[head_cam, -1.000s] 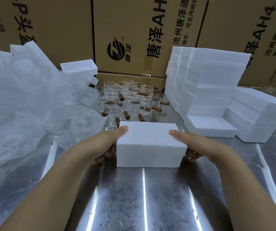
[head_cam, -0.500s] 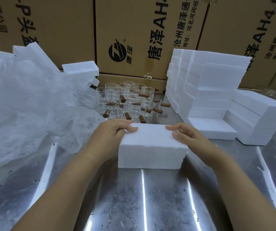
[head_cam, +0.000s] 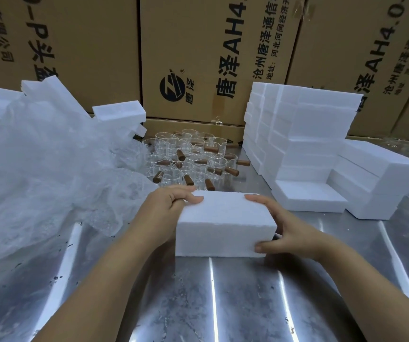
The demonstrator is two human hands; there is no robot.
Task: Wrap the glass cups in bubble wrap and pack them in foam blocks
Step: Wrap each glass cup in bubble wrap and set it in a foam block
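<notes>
A white foam block (head_cam: 225,223) lies on the steel table right in front of me. My left hand (head_cam: 166,206) grips its far left corner, fingers curled over the top edge. My right hand (head_cam: 289,230) clasps its right end, fingers on the top and thumb pressed on the front face. Behind the block stand several glass cups (head_cam: 188,159) with brown wooden handles, clustered together and bare. A heap of bubble wrap (head_cam: 38,164) spreads over the left of the table.
Stacked foam blocks (head_cam: 304,134) rise at the right, with lower stacks (head_cam: 381,183) beside them. More foam pieces (head_cam: 119,113) poke out behind the bubble wrap. Cardboard boxes (head_cam: 198,58) wall off the back. The steel table (head_cam: 210,304) reaches toward me.
My left hand slid from the block's left side up onto its far left corner. My right hand shifted forward, thumb now on the front face. The block stays on the table.
</notes>
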